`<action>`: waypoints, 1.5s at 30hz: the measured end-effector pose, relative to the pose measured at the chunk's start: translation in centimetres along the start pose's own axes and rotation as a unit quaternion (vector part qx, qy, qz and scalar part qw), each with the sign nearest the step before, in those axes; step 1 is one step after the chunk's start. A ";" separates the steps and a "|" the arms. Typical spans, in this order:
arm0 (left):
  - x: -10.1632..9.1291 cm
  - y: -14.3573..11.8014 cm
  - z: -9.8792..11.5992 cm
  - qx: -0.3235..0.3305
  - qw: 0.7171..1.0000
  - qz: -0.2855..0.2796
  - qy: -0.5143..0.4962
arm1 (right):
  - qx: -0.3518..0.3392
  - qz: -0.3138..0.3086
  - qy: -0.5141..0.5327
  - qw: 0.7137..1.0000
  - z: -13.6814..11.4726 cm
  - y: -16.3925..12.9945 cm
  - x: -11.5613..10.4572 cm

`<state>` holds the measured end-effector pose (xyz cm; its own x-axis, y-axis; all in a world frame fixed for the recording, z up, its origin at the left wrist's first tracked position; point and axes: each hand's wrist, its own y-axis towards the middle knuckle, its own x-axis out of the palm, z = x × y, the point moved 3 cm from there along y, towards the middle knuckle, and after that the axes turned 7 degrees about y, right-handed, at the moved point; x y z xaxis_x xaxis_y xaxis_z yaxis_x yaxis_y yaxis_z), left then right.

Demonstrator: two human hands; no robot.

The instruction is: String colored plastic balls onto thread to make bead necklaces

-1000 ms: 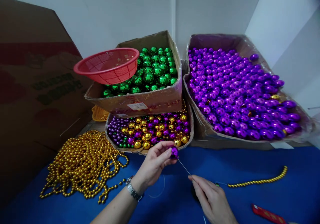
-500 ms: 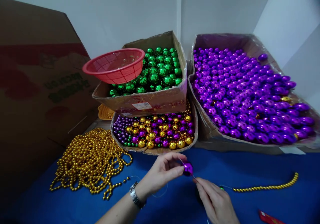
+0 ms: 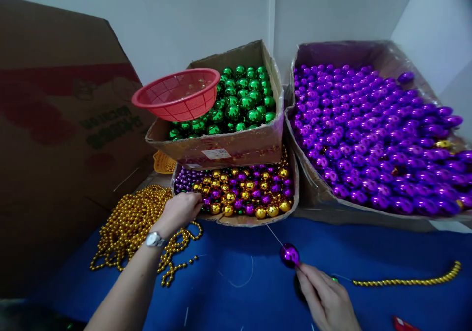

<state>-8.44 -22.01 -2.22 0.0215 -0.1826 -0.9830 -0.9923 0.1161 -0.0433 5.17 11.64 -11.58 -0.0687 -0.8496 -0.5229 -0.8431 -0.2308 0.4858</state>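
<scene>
— Purple bead [image 3: 289, 255] sits where?
— Threaded on a thin needle [image 3: 275, 235], pinched at the right hand [image 3: 324, 299] fingertips above the worktop [image 3: 239, 282]; needle slants up-left.
— Left hand [image 3: 180, 210]?
— Curled closed into the mixed-bead box [image 3: 258, 218], well left of the bead.

- The large brown cardboard box [image 3: 66, 119] at far left carries dark green printed lettering and faded red shapes on its side; the print is too blurred to make out.
- The open cardboard box of green balls [image 3: 228, 149] bears a small white label [image 3: 215, 153] on its near wall, its print too small to read.
- Nothing else legible.
</scene>
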 end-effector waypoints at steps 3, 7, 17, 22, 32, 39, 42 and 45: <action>1.0 0.9 -0.6 0.011 0.999 -0.045 0.020 | 0.004 0.001 0.008 1.000 -0.3 0.3 0.3; 1.9 2.4 -0.2 0.023 0.997 -0.075 0.018 | 0.028 -0.007 0.011 1.000 -0.4 0.3 0.4; 1.0 0.7 1.9 0.021 0.939 -0.029 -0.343 | 0.038 -0.015 0.025 0.999 -0.7 0.0 0.6; 1.2 -2.1 7.3 -0.042 0.609 -0.049 -0.790 | 0.011 -0.027 0.018 0.999 -1.3 0.5 1.3; 1.1 -3.0 11.7 -0.023 0.509 -0.119 -0.852 | 0.006 -0.028 -0.029 0.999 -1.8 0.7 1.2; 1.2 -3.7 12.1 -0.074 0.490 -0.104 -0.862 | -0.008 -0.020 -0.033 0.999 -1.9 0.8 1.1; 1.3 -3.9 12.4 -0.088 0.490 -0.099 -0.861 | -0.009 -0.016 -0.035 0.999 -2.0 0.8 1.2; 1.3 -3.9 12.8 -0.090 0.482 -0.099 -0.866 | -0.007 -0.015 -0.037 0.999 -2.0 0.8 1.2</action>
<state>-2.99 -10.21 -5.63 0.0333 0.9341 0.3554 -0.9410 0.1491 -0.3039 5.49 9.45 -10.44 -0.0837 -0.8046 -0.5878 -0.8376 -0.2628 0.4790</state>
